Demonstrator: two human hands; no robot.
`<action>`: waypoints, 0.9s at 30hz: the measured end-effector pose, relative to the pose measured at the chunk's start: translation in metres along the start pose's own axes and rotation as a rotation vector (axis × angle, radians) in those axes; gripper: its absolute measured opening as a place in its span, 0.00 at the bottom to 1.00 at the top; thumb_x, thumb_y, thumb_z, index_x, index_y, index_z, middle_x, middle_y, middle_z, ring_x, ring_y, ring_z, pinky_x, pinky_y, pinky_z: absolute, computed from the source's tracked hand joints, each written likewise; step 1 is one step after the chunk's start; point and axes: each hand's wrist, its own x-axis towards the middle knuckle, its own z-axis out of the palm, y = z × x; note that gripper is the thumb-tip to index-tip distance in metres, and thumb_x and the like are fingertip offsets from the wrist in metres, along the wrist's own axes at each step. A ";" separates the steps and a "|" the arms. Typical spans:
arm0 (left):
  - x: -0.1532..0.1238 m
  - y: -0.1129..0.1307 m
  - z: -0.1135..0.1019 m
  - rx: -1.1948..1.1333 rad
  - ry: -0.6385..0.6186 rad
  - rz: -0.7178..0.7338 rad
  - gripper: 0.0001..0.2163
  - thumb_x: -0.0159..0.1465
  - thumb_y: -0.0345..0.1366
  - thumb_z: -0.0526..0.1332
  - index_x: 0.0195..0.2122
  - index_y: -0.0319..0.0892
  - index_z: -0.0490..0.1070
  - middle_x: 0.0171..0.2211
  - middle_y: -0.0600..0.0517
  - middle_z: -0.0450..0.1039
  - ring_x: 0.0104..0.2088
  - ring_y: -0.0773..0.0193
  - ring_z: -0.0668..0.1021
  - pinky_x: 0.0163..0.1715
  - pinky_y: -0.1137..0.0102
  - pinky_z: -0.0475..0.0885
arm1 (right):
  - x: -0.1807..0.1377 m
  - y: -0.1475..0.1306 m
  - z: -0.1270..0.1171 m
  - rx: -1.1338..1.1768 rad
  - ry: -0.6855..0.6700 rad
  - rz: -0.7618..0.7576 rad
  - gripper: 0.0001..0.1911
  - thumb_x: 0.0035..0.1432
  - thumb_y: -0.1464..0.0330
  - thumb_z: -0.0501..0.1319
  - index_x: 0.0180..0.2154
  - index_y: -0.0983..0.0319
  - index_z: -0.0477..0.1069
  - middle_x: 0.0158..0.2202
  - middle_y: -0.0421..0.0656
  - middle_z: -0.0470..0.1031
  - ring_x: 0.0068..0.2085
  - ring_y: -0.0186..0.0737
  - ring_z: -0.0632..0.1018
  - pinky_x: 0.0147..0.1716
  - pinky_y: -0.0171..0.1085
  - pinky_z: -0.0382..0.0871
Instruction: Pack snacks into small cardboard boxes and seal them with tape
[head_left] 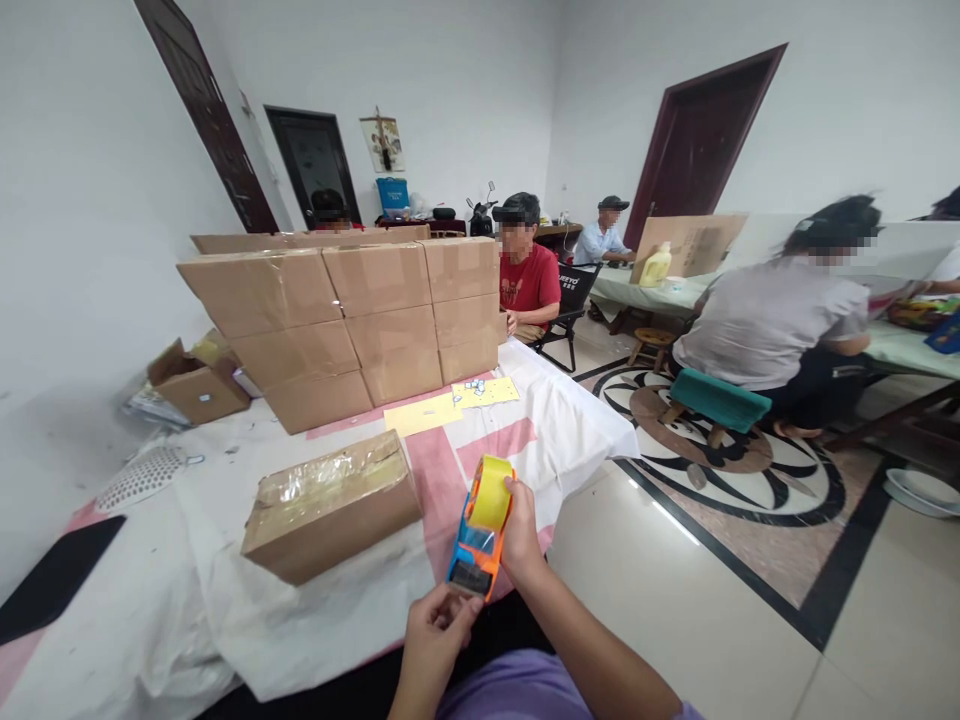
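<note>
In my right hand (521, 525) is an orange and blue tape dispenser (475, 530) loaded with a yellow-rimmed roll of tape (492, 490). My fingers wrap its right side, just over the table's front edge. My left hand (439, 625) is pinched at the dispenser's lower end, by the dark roller; whatever lies between the fingertips is too small to make out. To the left of the dispenser, a closed cardboard box (334, 510) lies on the cloth, shiny tape across its top. Neither hand touches that box.
Stacked cardboard boxes (345, 325) form a wall across the table. Yellow sheets (424, 412) lie before it on the white and pink cloth (337, 620). At left are a black mat (60, 575) and an open carton (202, 390). A co-worker in red (529, 280) sits beyond; others sit right.
</note>
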 end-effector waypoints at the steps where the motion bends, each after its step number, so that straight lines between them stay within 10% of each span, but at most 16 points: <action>1: 0.000 0.000 0.000 0.001 0.002 -0.002 0.27 0.52 0.63 0.69 0.19 0.40 0.72 0.13 0.55 0.63 0.15 0.70 0.64 0.19 0.74 0.62 | 0.000 -0.001 0.000 -0.007 0.008 -0.006 0.13 0.52 0.55 0.63 0.30 0.56 0.65 0.24 0.35 0.71 0.24 0.39 0.73 0.25 0.38 0.71; 23: -0.013 0.036 -0.006 -0.058 -0.089 -0.036 0.29 0.54 0.65 0.66 0.21 0.39 0.75 0.11 0.54 0.64 0.14 0.70 0.64 0.18 0.74 0.58 | -0.006 -0.007 0.011 0.098 -0.249 0.290 0.23 0.54 0.51 0.58 0.37 0.64 0.75 0.26 0.47 0.81 0.26 0.43 0.79 0.27 0.38 0.73; 27: -0.024 0.051 -0.007 -0.076 -0.009 -0.035 0.27 0.56 0.63 0.66 0.22 0.40 0.74 0.10 0.55 0.63 0.13 0.70 0.64 0.18 0.74 0.59 | -0.014 0.002 0.001 -0.040 -0.398 0.145 0.22 0.53 0.51 0.62 0.38 0.62 0.76 0.28 0.44 0.81 0.31 0.46 0.81 0.31 0.40 0.75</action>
